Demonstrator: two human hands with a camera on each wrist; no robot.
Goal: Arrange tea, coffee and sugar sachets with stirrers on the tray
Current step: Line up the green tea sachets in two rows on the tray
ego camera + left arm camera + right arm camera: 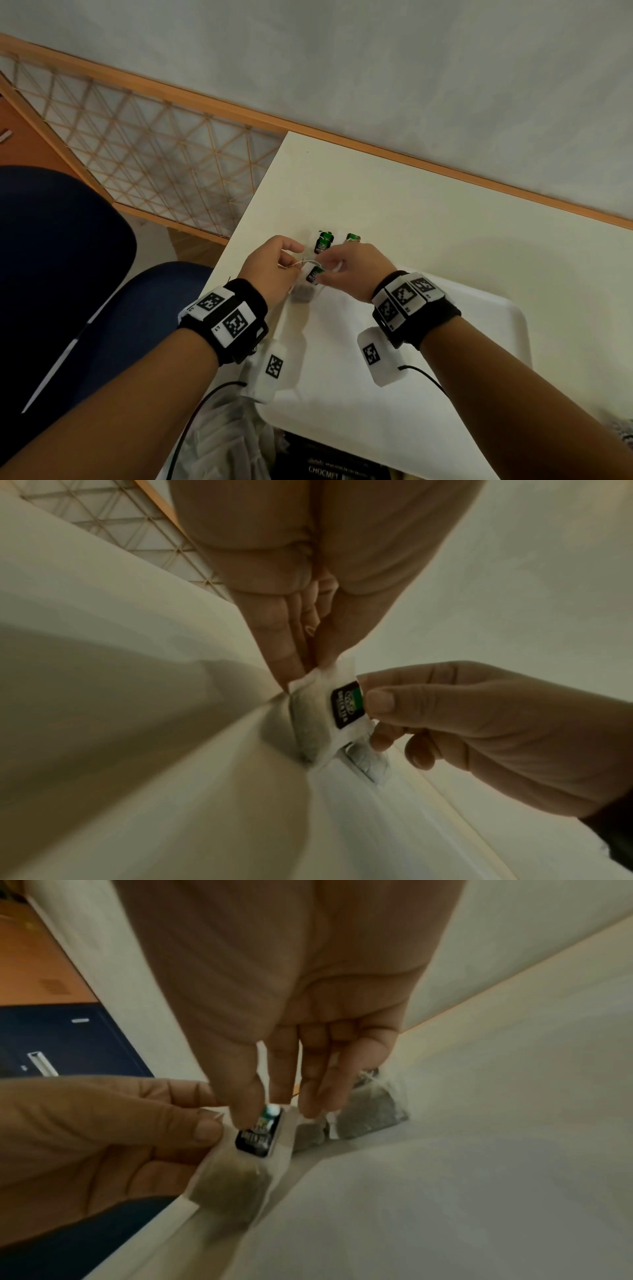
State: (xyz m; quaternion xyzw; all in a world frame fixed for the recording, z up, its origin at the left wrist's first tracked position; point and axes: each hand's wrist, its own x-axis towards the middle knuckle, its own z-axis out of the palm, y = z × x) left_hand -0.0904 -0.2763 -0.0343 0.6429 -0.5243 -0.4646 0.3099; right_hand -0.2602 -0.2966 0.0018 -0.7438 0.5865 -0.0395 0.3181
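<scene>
A white tea bag [303, 293] with a dark, green-tipped tag [315, 274] hangs upright over the far left corner of the white tray [496, 308]. My left hand [291, 265] pinches the bag's top edge [318, 674] between thumb and fingers. My right hand [325, 270] pinches the tag [346, 708] from the right. In the right wrist view the same tea bag [232, 1180] shows below my fingers [250, 1102]. Two more tea bags with green tags [324, 241] [352, 237] lie just beyond my hands. No stirrers or other sachets are in view.
The tray sits on a pale table [411, 205] against a wall with an orange wooden strip [445, 168]. A blue chair [61, 246] stands to the left. A dark box [325, 466] and a crumpled plastic bag [226, 438] lie near the front edge.
</scene>
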